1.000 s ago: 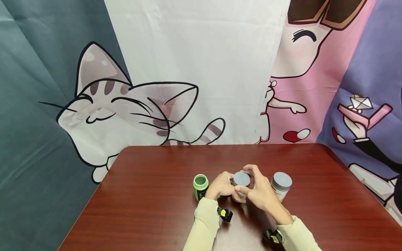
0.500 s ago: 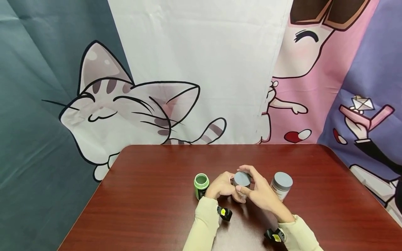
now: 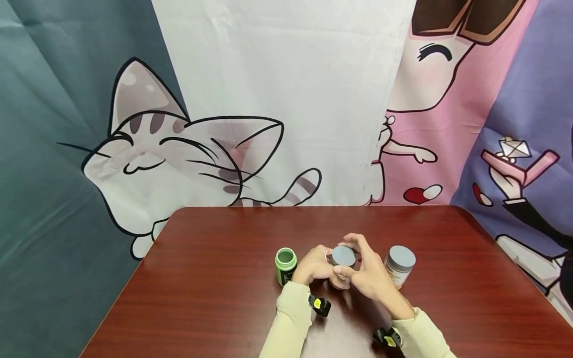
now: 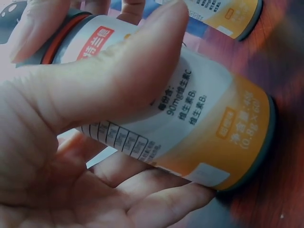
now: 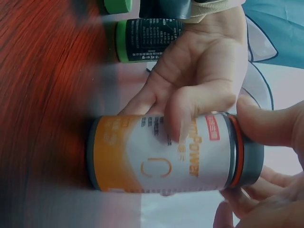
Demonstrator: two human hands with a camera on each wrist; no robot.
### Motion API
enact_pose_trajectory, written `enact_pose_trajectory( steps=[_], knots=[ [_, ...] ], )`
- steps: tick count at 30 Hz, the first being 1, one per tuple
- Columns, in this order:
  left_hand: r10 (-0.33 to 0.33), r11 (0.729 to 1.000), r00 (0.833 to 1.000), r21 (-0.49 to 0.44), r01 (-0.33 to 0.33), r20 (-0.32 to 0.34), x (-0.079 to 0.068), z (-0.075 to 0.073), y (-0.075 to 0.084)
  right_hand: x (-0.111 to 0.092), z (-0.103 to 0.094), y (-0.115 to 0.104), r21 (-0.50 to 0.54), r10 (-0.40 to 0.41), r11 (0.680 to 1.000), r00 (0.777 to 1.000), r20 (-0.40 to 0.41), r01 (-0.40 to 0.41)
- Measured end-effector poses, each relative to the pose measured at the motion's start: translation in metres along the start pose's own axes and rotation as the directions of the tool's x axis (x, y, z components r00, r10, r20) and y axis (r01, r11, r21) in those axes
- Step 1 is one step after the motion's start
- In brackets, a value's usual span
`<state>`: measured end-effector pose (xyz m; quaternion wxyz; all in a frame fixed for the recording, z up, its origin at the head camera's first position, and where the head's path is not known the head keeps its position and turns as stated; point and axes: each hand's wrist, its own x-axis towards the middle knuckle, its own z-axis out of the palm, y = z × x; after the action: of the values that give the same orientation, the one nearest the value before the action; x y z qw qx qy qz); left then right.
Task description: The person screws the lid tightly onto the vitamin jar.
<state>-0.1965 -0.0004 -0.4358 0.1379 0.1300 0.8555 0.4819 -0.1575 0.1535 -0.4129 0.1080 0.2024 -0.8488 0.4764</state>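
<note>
1. Three containers total: two white-and-orange bottles with grey caps, plus one green jar (image 3: 285, 271), mouth open, black label.
2. The held bottle (image 5: 213, 156) is a smooth cylinder between the hands, over the middle of the table (image 3: 215, 298); can't tell if its base touches down.
3. Two hands, both busy: the left hand (image 3: 315, 264) has its thumb and fingers wrapped round the body, while the right hand (image 3: 369, 276) grips the dark cap (image 5: 251, 164), which has one red-orange ring (image 5: 237, 152) below it.
4. The other bottle (image 3: 398, 267) stands upright beside the right hand.
5. One glossy, reddish wood-grain tabletop, creased cartoon fabric (image 3: 291, 74) behind.
</note>
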Motion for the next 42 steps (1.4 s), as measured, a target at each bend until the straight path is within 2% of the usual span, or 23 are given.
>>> enact_pose_trajectory(
  steps=[5,13,18,20,23,26,28,31,36,40,42],
  knots=[
    [0.006,1.000,1.000,0.024,-0.005,-0.016,-0.001,0.002,0.003,-0.002,0.000,-0.002,-0.052,0.039,0.998,0.999,-0.024,-0.040],
    [0.003,1.000,1.000,0.003,-0.003,-0.003,-0.001,0.001,0.003,-0.002,0.000,-0.004,-0.064,0.030,0.997,0.999,-0.017,-0.031],
    [0.032,0.999,0.997,-0.008,-0.031,0.065,0.000,0.001,0.001,-0.004,0.000,-0.003,-0.100,0.011,0.995,1.000,-0.022,-0.013],
    [0.048,0.999,0.994,0.016,-0.049,0.103,0.000,-0.001,0.002,-0.005,0.000,-0.002,-0.115,0.012,0.993,1.000,-0.027,-0.015],
    [0.056,0.997,0.986,0.052,-0.065,0.157,-0.002,-0.006,0.006,-0.004,0.001,-0.002,-0.111,0.022,0.993,0.999,-0.036,-0.026],
    [0.060,0.995,0.981,0.072,-0.075,0.182,-0.005,-0.013,0.015,-0.002,0.001,-0.003,-0.103,0.028,0.994,0.999,-0.035,-0.031],
    [0.057,0.995,0.983,0.073,-0.071,0.175,-0.009,-0.018,0.022,-0.001,0.001,-0.003,-0.103,0.025,0.994,0.999,-0.031,-0.028],
    [0.027,0.984,0.989,0.170,-0.052,0.143,-0.017,-0.025,0.034,0.000,0.000,-0.002,-0.114,0.004,0.993,1.000,-0.020,-0.007],
    [-0.028,0.943,0.995,0.333,-0.007,0.100,-0.041,-0.039,0.062,0.002,-0.003,-0.005,-0.131,-0.054,0.990,0.998,-0.032,0.049],
    [-0.001,0.920,0.997,0.390,-0.027,0.072,-0.060,-0.051,0.078,0.000,-0.005,-0.015,-0.139,-0.095,0.987,0.991,-0.096,0.081],
    [0.024,0.916,0.999,0.400,-0.030,0.020,-0.068,-0.057,0.081,0.000,-0.005,-0.022,-0.127,-0.117,0.987,0.985,-0.129,0.101]
  ],
)
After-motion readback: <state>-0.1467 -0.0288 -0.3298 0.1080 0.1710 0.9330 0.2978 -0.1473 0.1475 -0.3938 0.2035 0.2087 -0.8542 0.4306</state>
